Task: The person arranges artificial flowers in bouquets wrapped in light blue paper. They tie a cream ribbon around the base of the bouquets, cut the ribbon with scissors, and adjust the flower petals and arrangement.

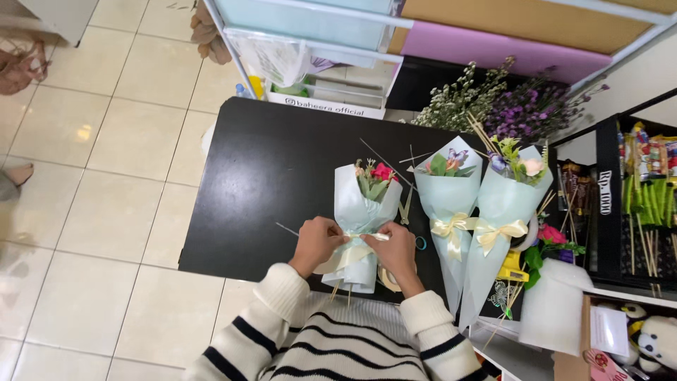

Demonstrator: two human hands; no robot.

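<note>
- Top-down look at a black surface (268,183) on a pale tiled floor (106,212), with someone in a cream sweater with dark stripes working at its near edge.
- Right in front of them lies a small bouquet (363,219) wrapped in pale blue-mint paper, pink and red flowers poking out the far end, stems sticking out toward the person.
- Left hand (319,242) sits on the left side of the wrap's narrow waist, fingers pinched in tight on the cream ribbon (352,250) there.
- Right hand (395,250) is on the other side of the same spot, fingers also closed on the ribbon, with a short tail of it running between the two hands.
- So both hands are touching the bouquet around its middle, pretty much mirrored.
- Just right of it, two finished bouquets (476,212) in the same paper lie side by side, each with a cream bow around the middle, their pointed ends hanging past the near edge.
- A pair of scissors (407,212) lies between the bouquet in hand and those two, partly hidden.
- A few thin loose sticks are scattered on the black top near the flower heads.
- Far right corner has bunches of dried white and purple flowers (504,102).
- Further right a dark rack (638,204) holds colourful packets and green stems, too small to make out properly.
</note>
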